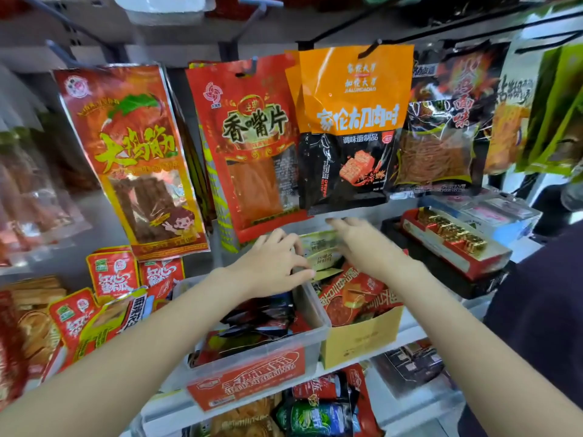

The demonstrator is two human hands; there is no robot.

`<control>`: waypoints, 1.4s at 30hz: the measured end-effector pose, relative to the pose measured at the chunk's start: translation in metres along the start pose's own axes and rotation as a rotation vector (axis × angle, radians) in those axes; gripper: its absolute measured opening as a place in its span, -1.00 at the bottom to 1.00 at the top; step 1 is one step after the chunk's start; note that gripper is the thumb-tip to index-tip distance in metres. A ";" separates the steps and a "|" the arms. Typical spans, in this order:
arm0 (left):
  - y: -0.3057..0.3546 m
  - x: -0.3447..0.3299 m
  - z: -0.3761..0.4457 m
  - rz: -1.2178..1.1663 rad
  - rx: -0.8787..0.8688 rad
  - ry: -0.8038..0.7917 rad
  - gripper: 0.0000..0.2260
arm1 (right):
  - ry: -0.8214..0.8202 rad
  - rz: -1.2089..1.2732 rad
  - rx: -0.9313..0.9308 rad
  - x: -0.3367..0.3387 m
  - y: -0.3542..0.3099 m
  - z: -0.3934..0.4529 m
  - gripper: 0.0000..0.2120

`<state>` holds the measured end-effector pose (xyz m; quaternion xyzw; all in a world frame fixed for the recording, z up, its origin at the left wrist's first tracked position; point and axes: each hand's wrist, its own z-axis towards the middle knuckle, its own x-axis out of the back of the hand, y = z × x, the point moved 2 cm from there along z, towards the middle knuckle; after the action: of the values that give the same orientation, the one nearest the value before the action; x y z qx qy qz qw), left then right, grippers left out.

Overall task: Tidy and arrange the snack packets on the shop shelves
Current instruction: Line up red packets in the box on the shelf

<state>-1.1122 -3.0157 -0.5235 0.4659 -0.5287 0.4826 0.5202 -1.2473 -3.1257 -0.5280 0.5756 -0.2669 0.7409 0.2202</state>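
Observation:
A small stack of pale green snack packets (318, 252) stands at the back of a tan cardboard box (362, 339), behind red packets (353, 294). My left hand (274, 263) holds the stack from the left, fingers curled over its top and thumb beneath. From the right, my right hand (362, 244) lies against the stack with fingers stretched forward; its thumb is hidden. Left of the box, a clear plastic bin (317, 313) holds dark and red packets (265, 313).
Large packets hang on hooks just above my hands: orange-and-black (353, 89), red (252, 137), red-and-yellow (132, 152), black (441, 121). A red tray of gold-wrapped sweets (448, 234) sits to the right. Red pouches (113, 275) crowd the left shelf. More snacks fill the shelf below.

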 end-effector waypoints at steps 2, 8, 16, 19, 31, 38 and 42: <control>0.000 0.000 0.001 -0.032 -0.024 -0.048 -0.63 | 0.166 -0.026 -0.065 0.022 0.012 -0.024 -0.59; 0.005 -0.010 0.009 -0.097 0.028 -0.110 -0.63 | 0.094 0.297 -0.363 0.023 0.022 -0.082 -0.47; 0.027 0.001 0.022 -0.142 -0.055 0.037 -0.61 | 0.326 0.390 -0.387 0.014 0.020 -0.096 -0.47; 0.044 -0.004 0.040 -0.195 -0.091 -0.041 -0.41 | 0.424 0.332 -0.316 0.021 0.020 -0.099 -0.47; 0.039 0.016 0.034 -0.323 -0.016 0.193 -0.89 | 0.640 0.562 -0.254 0.048 0.030 -0.109 -0.57; 0.026 0.054 -0.034 -0.799 0.010 0.646 -0.84 | 0.892 0.659 -0.115 0.084 0.006 -0.127 -0.83; 0.021 0.065 -0.059 -0.851 0.065 0.658 -0.79 | 0.554 0.913 -0.053 0.093 -0.005 -0.127 -0.85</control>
<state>-1.1290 -2.9546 -0.4599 0.4789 -0.0871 0.3658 0.7933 -1.3600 -3.0375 -0.4622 0.1782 -0.4405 0.8786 -0.0479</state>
